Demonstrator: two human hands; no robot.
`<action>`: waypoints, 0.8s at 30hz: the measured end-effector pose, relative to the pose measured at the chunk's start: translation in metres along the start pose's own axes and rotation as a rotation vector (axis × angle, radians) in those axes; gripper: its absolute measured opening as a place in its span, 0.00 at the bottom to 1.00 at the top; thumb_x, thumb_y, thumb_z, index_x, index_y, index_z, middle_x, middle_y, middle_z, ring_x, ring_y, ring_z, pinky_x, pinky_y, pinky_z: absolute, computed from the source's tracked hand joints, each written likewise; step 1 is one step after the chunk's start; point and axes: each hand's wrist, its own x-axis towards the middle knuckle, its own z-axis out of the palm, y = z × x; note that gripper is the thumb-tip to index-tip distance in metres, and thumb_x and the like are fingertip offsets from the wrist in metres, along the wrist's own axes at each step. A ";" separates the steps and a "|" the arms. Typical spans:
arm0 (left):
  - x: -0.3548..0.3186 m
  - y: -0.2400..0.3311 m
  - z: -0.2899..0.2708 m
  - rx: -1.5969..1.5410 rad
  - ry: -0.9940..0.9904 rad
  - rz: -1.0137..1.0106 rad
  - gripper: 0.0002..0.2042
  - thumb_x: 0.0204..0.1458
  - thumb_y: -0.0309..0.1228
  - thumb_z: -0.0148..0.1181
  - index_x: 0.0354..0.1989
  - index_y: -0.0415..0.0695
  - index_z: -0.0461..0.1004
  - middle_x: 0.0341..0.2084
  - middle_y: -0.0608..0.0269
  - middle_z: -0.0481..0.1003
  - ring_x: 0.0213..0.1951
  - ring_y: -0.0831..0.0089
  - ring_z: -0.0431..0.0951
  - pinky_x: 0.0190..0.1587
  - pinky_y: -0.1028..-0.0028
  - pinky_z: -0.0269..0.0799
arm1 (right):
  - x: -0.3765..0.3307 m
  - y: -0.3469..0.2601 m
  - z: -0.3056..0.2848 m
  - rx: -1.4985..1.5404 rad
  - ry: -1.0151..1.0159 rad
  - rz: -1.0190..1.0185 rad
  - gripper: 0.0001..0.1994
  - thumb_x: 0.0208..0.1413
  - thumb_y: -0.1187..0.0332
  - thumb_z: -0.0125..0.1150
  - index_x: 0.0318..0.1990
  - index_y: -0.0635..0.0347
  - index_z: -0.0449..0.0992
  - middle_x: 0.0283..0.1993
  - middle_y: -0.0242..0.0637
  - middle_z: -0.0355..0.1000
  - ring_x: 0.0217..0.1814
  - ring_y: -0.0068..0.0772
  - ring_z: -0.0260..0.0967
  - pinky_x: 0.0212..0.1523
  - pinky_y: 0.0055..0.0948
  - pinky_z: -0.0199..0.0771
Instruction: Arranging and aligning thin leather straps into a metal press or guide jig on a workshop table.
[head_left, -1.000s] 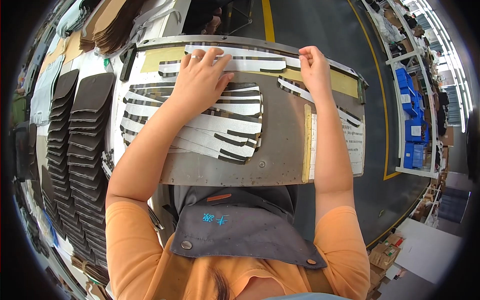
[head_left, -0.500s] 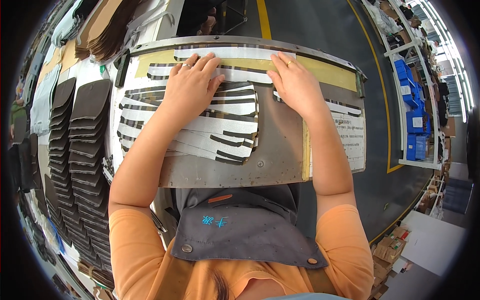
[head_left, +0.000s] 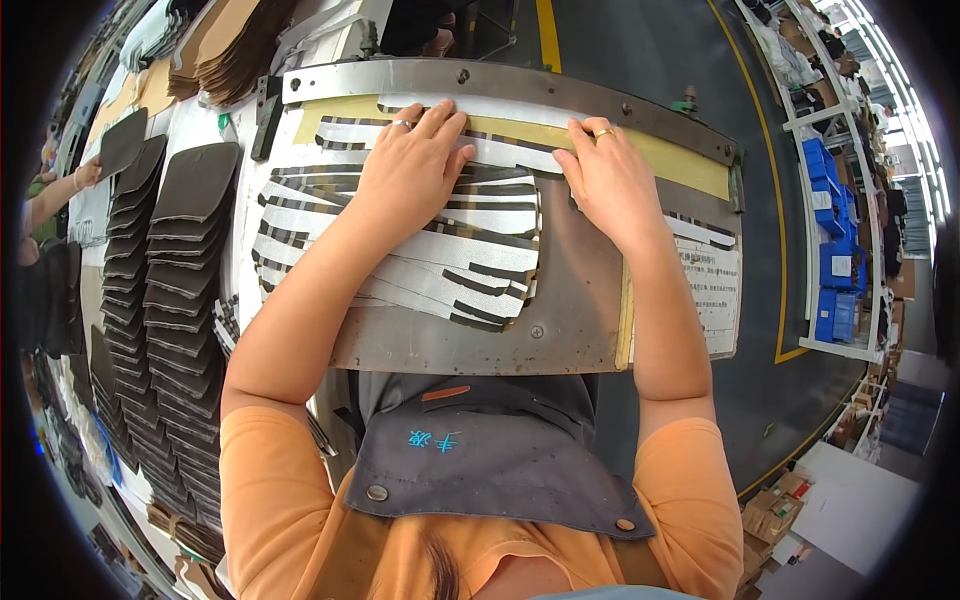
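Observation:
My left hand (head_left: pixel 412 165) lies palm down with its fingers stretched out. Its fingertips rest on a narrow white strip (head_left: pixel 512 108) along the metal bar (head_left: pixel 540 92), and its thumb is by a nearer white strip (head_left: pixel 512 151) with dark edging. To the right, my right hand (head_left: pixel 610 180) also lies flat, fingertips at the far strip's right end, thumb at the nearer strip's end. Both hands are open and grip nothing. Closer to me, a fanned pile of white and dark strips (head_left: pixel 485 243) lies on the metal plate (head_left: pixel 575 305), partly covered by my left forearm.
Yellow tape (head_left: pixel 665 158) runs beside the bar. A printed sheet (head_left: pixel 712 290) lies on the plate's right side. Left of the plate stand overlapping stacks of dark padded pieces (head_left: pixel 190 190). Another person's hand (head_left: pixel 88 173) holds a dark piece there. Blue bins (head_left: pixel 838 265) fill a rack at right.
The metal bar has turned, so more of its broad face shows. The view has shifted a little. Another person's hand with a dark piece has come in at the far left. My hands keep nearly the same pose.

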 end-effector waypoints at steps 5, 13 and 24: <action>0.001 0.000 -0.008 -0.079 -0.029 -0.013 0.14 0.57 0.35 0.51 0.46 0.39 0.69 0.47 0.55 0.67 0.52 0.54 0.67 0.53 0.58 0.63 | 0.001 -0.008 -0.005 0.004 -0.040 0.034 0.19 0.58 0.58 0.52 0.51 0.62 0.70 0.52 0.44 0.68 0.51 0.44 0.67 0.50 0.35 0.70; 0.001 -0.006 -0.041 0.159 -0.210 -0.164 0.11 0.55 0.37 0.52 0.43 0.49 0.71 0.39 0.56 0.68 0.45 0.56 0.71 0.45 0.58 0.68 | -0.029 0.051 -0.016 -0.063 -0.068 0.158 0.18 0.61 0.56 0.46 0.55 0.50 0.71 0.58 0.40 0.66 0.54 0.45 0.66 0.53 0.39 0.67; 0.008 -0.005 -0.006 0.032 -0.065 -0.056 0.21 0.56 0.34 0.47 0.59 0.43 0.60 0.48 0.50 0.68 0.49 0.52 0.70 0.51 0.58 0.64 | -0.072 0.074 -0.040 0.122 0.016 0.202 0.18 0.60 0.59 0.49 0.51 0.59 0.71 0.56 0.41 0.68 0.58 0.44 0.64 0.60 0.40 0.58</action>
